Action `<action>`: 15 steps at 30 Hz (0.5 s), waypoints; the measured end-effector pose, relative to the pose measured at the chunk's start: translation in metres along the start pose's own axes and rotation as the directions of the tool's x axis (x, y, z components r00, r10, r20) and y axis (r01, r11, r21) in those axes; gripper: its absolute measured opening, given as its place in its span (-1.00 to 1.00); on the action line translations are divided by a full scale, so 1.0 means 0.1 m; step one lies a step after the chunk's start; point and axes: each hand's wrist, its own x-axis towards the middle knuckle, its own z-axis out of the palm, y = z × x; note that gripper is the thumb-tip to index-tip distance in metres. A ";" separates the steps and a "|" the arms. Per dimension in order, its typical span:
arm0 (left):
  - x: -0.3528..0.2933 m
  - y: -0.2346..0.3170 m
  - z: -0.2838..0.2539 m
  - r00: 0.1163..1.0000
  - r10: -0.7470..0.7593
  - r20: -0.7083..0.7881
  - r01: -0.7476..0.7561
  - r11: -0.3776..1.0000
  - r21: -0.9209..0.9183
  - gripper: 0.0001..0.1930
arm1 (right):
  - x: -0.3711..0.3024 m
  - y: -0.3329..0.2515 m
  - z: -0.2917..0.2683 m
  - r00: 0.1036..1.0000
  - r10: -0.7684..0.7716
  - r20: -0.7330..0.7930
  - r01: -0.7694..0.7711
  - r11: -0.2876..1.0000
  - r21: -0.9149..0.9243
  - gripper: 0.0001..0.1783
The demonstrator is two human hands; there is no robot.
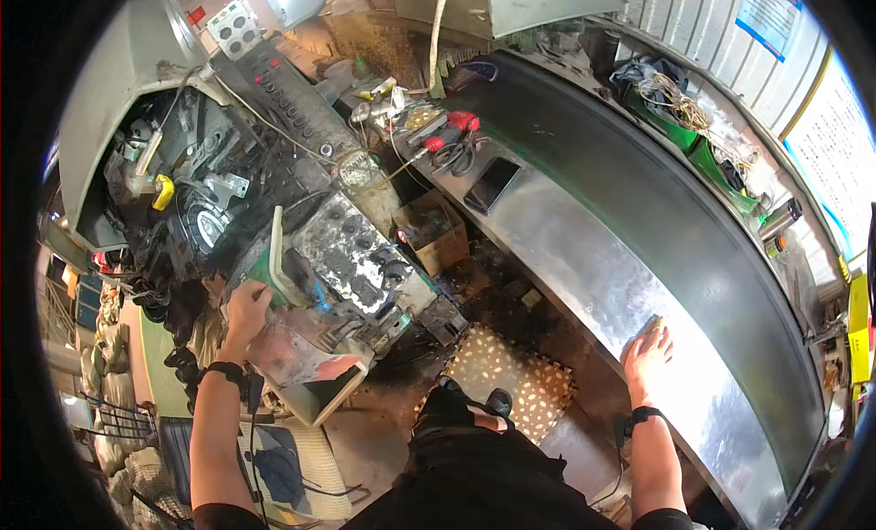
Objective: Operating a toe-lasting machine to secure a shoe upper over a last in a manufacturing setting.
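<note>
My left hand (245, 318) is at the side of a worn chair (297, 352) with a faded red and whitish surface and a cream rim. Its fingers curl over the chair's edge, and the fingertips are partly hidden. My right hand (648, 355) rests palm down on a long shiny metal ledge (584, 279), with the fingers stretched out and nothing in them. Further up the ledge lies a black phone (493, 184). Beyond it, a red and black corded tool (453, 139) sits among cables.
A greasy machine (342, 247) with a control panel (283, 101) fills the left. A cardboard box (433, 230) stands between machine and ledge. Below is a spotted mat (511, 375) near my shoes. Green trays (671, 128) with wire line the right wall, behind the curved dark panel (630, 174).
</note>
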 end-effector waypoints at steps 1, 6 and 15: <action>0.00 0.00 -0.01 1.000 0.001 -0.001 -0.001 1.000 0.000 -0.71 | 0.00 0.00 0.02 1.000 -0.003 -0.019 0.003 1.000 0.006 -0.36; 0.01 0.04 -0.02 0.999 -0.034 0.027 0.034 0.999 -0.005 -0.71 | 0.02 0.06 0.10 0.999 -0.017 -0.033 0.017 1.000 0.012 -0.36; 0.03 -0.05 0.00 0.999 -0.032 0.042 0.032 0.999 0.007 -0.69 | 0.02 0.07 0.12 0.999 -0.025 -0.022 0.025 1.000 -0.007 -0.33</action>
